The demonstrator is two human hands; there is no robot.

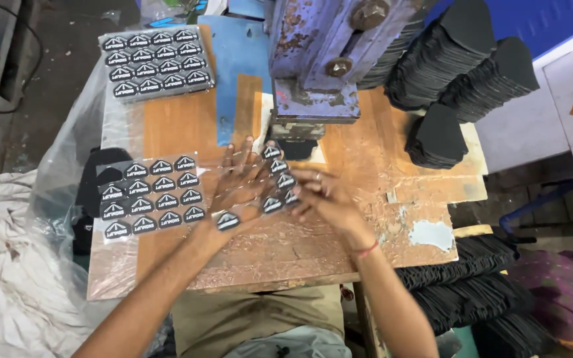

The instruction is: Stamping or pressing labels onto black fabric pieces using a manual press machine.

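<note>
A: Where's the clear badge sheet point(260, 192)?
B: On the bench point(366, 172), under both hands — left hand point(237, 182) spread flat (fingers wide), right hand point(323, 195) loosely open, touching its edge.

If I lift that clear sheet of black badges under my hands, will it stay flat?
Probably not. The clear sheet looks thin and glossy, so it likely droops. It seems light, and may slide on the worn wooden table beneath the left hand and right hand.

A worn wooden bench point(187, 126) carries two clear label sheets point(157, 61); black pad stacks point(462, 53); a blue press point(319, 59).
</note>
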